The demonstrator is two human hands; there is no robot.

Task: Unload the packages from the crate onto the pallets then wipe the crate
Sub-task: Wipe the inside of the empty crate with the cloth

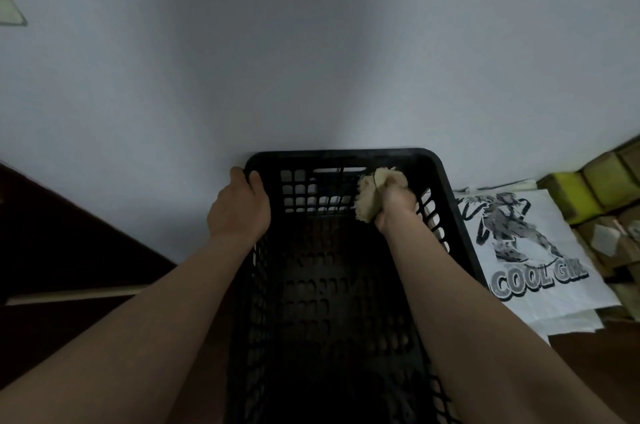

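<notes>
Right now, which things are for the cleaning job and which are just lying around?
For the job: the black plastic lattice crate, gripped at its far rim by the left hand; the beige crumpled cloth, held in the right hand.

Just lying about: the white printed bag; the yellow-green boxes.

The crate (346,285) interior lies open; a wall (311,60) blocks its far end, stacked boxes (595,188) crowd its right.
</notes>
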